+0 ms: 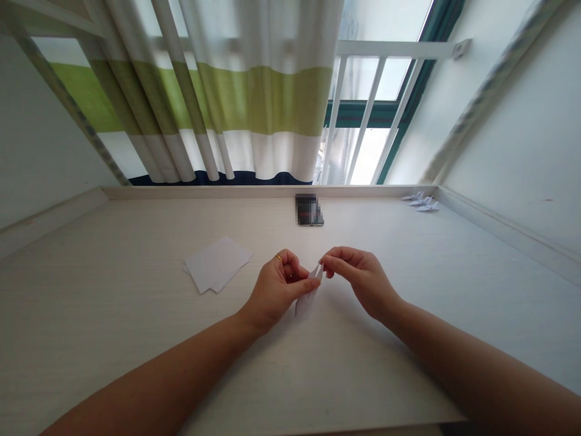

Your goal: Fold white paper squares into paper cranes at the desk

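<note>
A small piece of folded white paper (307,300) is held up over the middle of the table, narrow and pointed at its upper end. My left hand (279,287) pinches it between thumb and fingers; a gold ring sits on one finger. At the paper's upper tip, the thumb and fingertips of my right hand (358,272) are closed on its edge. Part of the paper is covered by my left fingers. To the left of my hands lie a few flat white paper sheets (218,263), overlapping at slightly different angles.
A dark phone (309,210) lies near the table's back edge. Several small folded white paper figures (422,201) sit in the far right corner. Raised edging (204,192) borders the pale table (136,242). Behind are a white and green curtain (267,97) and a white railing (363,115).
</note>
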`<action>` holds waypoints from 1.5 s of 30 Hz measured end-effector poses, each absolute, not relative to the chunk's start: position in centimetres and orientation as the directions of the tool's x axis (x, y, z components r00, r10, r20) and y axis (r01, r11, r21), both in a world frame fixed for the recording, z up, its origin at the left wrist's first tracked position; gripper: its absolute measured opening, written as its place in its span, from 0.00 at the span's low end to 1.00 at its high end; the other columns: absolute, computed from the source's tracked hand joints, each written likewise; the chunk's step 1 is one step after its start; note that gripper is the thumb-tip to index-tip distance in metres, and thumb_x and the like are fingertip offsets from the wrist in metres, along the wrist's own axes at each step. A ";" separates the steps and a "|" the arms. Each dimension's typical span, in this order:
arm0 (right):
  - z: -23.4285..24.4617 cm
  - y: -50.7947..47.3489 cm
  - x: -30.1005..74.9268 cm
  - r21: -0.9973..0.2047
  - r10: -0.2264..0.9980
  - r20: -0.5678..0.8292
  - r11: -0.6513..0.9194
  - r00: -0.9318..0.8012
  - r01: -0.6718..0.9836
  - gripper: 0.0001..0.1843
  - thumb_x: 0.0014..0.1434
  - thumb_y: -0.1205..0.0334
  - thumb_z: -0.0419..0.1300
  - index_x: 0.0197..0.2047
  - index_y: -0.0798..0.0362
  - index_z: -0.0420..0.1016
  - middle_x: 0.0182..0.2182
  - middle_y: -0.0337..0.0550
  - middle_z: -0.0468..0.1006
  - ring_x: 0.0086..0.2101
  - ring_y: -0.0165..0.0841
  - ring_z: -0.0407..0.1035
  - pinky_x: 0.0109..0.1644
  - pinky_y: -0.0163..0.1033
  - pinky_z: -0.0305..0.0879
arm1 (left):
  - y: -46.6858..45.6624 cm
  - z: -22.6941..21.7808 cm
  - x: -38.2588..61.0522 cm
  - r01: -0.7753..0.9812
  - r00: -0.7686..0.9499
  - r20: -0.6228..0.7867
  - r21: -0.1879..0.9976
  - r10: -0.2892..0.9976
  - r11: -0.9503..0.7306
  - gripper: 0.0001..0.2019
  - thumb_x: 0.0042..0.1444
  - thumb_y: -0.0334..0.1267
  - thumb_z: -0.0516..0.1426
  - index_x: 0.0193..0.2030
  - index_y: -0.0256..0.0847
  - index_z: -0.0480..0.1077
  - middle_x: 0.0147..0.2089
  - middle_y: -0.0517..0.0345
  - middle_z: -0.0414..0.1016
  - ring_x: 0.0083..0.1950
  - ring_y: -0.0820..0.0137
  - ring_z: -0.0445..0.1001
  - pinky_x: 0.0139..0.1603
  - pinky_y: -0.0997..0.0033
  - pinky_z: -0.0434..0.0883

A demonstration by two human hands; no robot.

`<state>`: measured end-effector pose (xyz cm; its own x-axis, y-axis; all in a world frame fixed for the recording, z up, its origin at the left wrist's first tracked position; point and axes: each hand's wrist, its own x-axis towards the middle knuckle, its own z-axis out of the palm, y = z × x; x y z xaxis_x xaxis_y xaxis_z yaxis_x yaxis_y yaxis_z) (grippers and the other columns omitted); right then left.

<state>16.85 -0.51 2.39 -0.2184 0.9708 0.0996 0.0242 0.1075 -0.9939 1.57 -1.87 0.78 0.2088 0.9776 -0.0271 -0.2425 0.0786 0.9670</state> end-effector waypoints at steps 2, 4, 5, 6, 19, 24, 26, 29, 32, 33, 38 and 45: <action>2.4 -0.3 16.9 -0.992 0.971 0.102 0.116 -0.214 0.053 0.10 0.50 0.57 0.57 0.26 0.56 0.72 0.23 0.40 0.71 0.27 0.28 0.63 0.35 0.36 0.59 | -1.8 0.7 1.6 -0.240 0.210 -0.028 0.968 0.977 0.079 0.16 0.36 0.31 0.63 0.26 0.38 0.57 0.23 0.67 0.69 0.25 0.79 0.68 0.28 0.78 0.65; 2.3 -0.2 16.9 -0.991 0.965 0.086 0.108 -0.247 0.076 0.12 0.50 0.56 0.56 0.26 0.56 0.72 0.24 0.40 0.71 0.28 0.28 0.64 0.36 0.36 0.59 | -1.8 0.6 1.5 -0.237 0.209 -0.028 0.968 0.977 0.079 0.17 0.36 0.31 0.64 0.25 0.38 0.57 0.23 0.67 0.69 0.25 0.79 0.68 0.28 0.78 0.65; 2.2 -0.1 16.9 -0.991 0.960 0.072 0.099 -0.271 0.089 0.12 0.50 0.55 0.57 0.25 0.56 0.72 0.23 0.40 0.71 0.28 0.29 0.64 0.35 0.36 0.60 | -1.8 0.6 1.5 -0.236 0.208 -0.025 0.969 0.978 0.075 0.17 0.36 0.31 0.64 0.25 0.38 0.57 0.23 0.67 0.69 0.25 0.79 0.68 0.28 0.78 0.65; 2.1 -0.1 16.9 -0.990 0.954 0.060 0.094 -0.293 0.105 0.11 0.48 0.56 0.59 0.24 0.56 0.71 0.23 0.39 0.71 0.27 0.28 0.64 0.35 0.36 0.60 | -1.9 0.6 1.5 -0.233 0.207 -0.021 0.970 0.978 0.070 0.17 0.36 0.32 0.64 0.25 0.38 0.57 0.22 0.67 0.68 0.24 0.79 0.68 0.28 0.78 0.65; 1.9 -0.3 17.0 -0.964 0.941 0.106 0.176 -0.321 0.199 0.07 0.45 0.60 0.61 0.23 0.55 0.72 0.21 0.38 0.71 0.25 0.28 0.62 0.31 0.35 0.58 | -1.7 0.4 1.5 -0.160 0.214 0.006 0.987 0.977 0.029 0.15 0.37 0.33 0.63 0.25 0.38 0.59 0.23 0.66 0.67 0.25 0.79 0.67 0.28 0.78 0.64; 2.0 -0.4 17.0 -0.963 0.939 0.126 0.193 -0.319 0.190 0.08 0.45 0.59 0.61 0.22 0.55 0.72 0.20 0.38 0.70 0.25 0.28 0.62 0.30 0.35 0.58 | -1.7 0.4 1.4 -0.127 0.264 -0.048 0.988 0.963 0.084 0.11 0.38 0.34 0.63 0.29 0.36 0.67 0.26 0.60 0.71 0.28 0.76 0.69 0.32 0.75 0.65; 2.1 -0.5 17.0 -0.962 0.939 0.133 0.199 -0.317 0.186 0.08 0.45 0.60 0.61 0.22 0.55 0.72 0.20 0.37 0.70 0.25 0.28 0.62 0.30 0.35 0.58 | -1.7 0.4 1.4 -0.133 0.268 -0.058 0.986 0.962 0.097 0.10 0.38 0.35 0.63 0.28 0.35 0.68 0.26 0.59 0.72 0.28 0.76 0.69 0.32 0.74 0.65; 2.2 -0.6 16.9 -0.963 0.939 0.137 0.201 -0.314 0.180 0.07 0.45 0.61 0.61 0.21 0.55 0.71 0.19 0.37 0.69 0.24 0.27 0.61 0.29 0.35 0.57 | -1.7 0.4 1.5 -0.140 0.258 -0.071 0.984 0.964 0.110 0.09 0.37 0.35 0.63 0.25 0.35 0.68 0.24 0.60 0.71 0.27 0.76 0.68 0.30 0.74 0.64; 2.2 -0.6 16.9 -0.966 0.942 0.130 0.191 -0.310 0.172 0.08 0.45 0.61 0.62 0.21 0.56 0.71 0.19 0.36 0.69 0.23 0.27 0.61 0.29 0.34 0.57 | -1.6 0.4 1.5 -0.122 0.261 -0.083 0.986 0.962 0.118 0.09 0.37 0.36 0.63 0.24 0.35 0.69 0.23 0.60 0.71 0.26 0.76 0.67 0.29 0.74 0.64; 2.1 -0.6 16.8 -0.968 0.943 0.125 0.184 -0.310 0.169 0.08 0.45 0.61 0.62 0.21 0.56 0.70 0.18 0.36 0.69 0.23 0.26 0.61 0.29 0.34 0.57 | -1.5 0.3 1.5 -0.119 0.269 -0.085 0.985 0.959 0.121 0.09 0.37 0.36 0.63 0.24 0.35 0.69 0.23 0.60 0.71 0.26 0.76 0.67 0.30 0.74 0.63; 1.9 -0.5 16.8 -0.979 0.949 0.080 0.131 -0.305 0.153 0.09 0.43 0.61 0.62 0.20 0.56 0.69 0.18 0.36 0.68 0.23 0.26 0.60 0.28 0.34 0.56 | -1.5 0.2 1.5 -0.143 0.313 -0.100 0.978 0.945 0.151 0.10 0.37 0.36 0.63 0.27 0.34 0.70 0.24 0.60 0.71 0.26 0.77 0.67 0.31 0.75 0.63; 2.1 -0.6 16.8 -1.000 0.947 0.007 0.016 -0.320 0.024 0.09 0.42 0.65 0.63 0.17 0.56 0.67 0.17 0.34 0.66 0.23 0.25 0.58 0.29 0.34 0.53 | -1.6 0.1 1.4 -0.149 0.336 -0.108 0.975 0.936 0.166 0.09 0.36 0.34 0.64 0.25 0.35 0.70 0.24 0.61 0.71 0.26 0.77 0.66 0.30 0.75 0.63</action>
<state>16.81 -0.65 2.11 -0.3201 0.9474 0.0073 0.0245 0.0159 -0.9996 1.42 -1.62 0.07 0.3361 0.9356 -0.1079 -0.1487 0.1659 0.9749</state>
